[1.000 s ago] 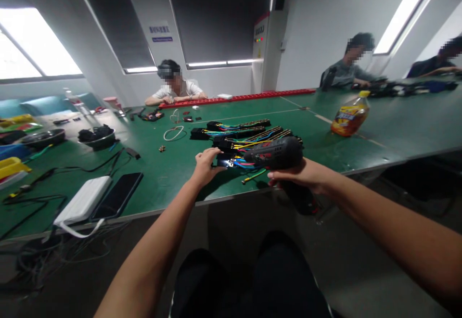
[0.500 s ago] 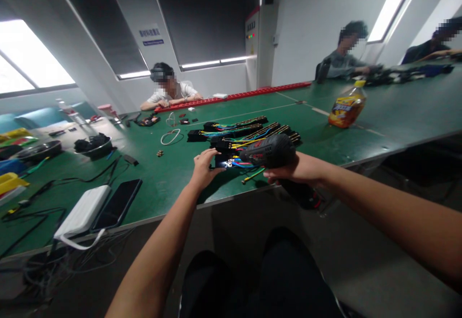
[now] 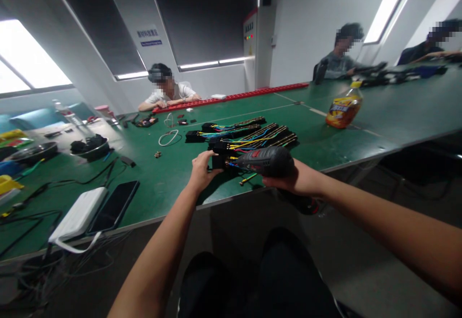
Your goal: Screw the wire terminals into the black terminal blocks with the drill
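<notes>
My right hand (image 3: 294, 181) is wrapped round the grip of a black electric screwdriver (image 3: 265, 160), whose nose points left at a black connector block (image 3: 217, 160). My left hand (image 3: 200, 170) pinches that block at its left end, near the front edge of the green table (image 3: 169, 178). Coloured wires run from the block back into a bundle of wire harnesses (image 3: 249, 137) lying just behind it.
A white power bank (image 3: 77, 218) and a black phone (image 3: 113, 206) lie at the front left among cables. An orange drink bottle (image 3: 341, 108) stands at the right. Three other people sit at the far side and right. A bowl of black parts (image 3: 88, 147) sits at the left.
The screwdriver has dropped lower and moved closer to the block. The bright light at its tip no longer shows. My left hand stays on the block.
</notes>
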Demonstrator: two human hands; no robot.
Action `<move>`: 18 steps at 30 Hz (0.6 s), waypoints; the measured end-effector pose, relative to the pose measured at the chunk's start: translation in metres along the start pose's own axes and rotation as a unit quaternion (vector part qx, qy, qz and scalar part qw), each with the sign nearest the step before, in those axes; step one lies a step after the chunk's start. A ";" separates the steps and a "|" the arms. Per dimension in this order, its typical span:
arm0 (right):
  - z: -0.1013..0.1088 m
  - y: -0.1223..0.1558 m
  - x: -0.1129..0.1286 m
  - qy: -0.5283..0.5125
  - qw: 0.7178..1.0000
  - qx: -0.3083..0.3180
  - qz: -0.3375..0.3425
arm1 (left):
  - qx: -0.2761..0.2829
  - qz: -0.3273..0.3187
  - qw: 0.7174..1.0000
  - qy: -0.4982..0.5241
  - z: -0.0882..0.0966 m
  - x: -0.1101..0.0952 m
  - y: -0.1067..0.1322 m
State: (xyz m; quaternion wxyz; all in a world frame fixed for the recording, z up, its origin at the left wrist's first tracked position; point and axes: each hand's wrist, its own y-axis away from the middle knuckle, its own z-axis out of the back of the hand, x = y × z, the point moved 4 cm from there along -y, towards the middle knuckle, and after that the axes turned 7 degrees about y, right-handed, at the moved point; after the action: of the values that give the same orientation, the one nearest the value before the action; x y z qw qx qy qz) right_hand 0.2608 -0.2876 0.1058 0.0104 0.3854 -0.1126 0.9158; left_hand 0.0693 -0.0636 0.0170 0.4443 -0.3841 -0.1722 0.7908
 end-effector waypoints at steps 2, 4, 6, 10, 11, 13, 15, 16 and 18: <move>0.000 0.002 0.002 0.010 1.000 0.003 0.002 | -0.002 0.000 1.000 0.001 0.001 0.000 0.000; 0.001 0.003 0.002 0.022 1.000 -0.001 -0.001 | -0.003 -0.002 1.000 0.001 0.001 0.000 0.001; 0.002 0.003 0.001 0.030 1.000 -0.002 -0.008 | -0.001 -0.003 1.000 -0.001 0.001 0.000 0.001; -0.001 0.002 -0.003 0.017 1.000 0.013 -0.016 | -0.002 -0.007 1.000 0.001 0.000 0.002 0.001; -0.001 0.002 -0.004 0.014 1.000 0.015 -0.014 | -0.002 -0.009 1.000 0.002 0.000 0.003 0.001; -0.002 0.001 -0.005 0.012 1.000 0.016 -0.005 | -0.001 -0.013 1.000 0.005 -0.001 0.003 0.001; -0.001 0.001 -0.005 0.011 1.000 0.014 0.008 | 0.002 -0.013 1.000 0.007 -0.001 0.002 0.001; -0.001 0.001 -0.005 0.009 1.000 0.015 0.016 | 0.003 -0.012 1.000 0.007 -0.001 0.002 0.001; -0.002 0.002 -0.005 0.005 0.999 0.019 0.025 | 0.003 -0.013 1.000 0.008 0.000 0.001 0.001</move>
State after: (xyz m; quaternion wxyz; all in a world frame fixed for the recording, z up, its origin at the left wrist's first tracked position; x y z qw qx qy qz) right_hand 0.2631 -0.2884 0.1007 -0.0196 0.3783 -0.1048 0.9195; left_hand 0.0685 -0.0633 0.0155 0.4571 -0.3867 -0.1715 0.7824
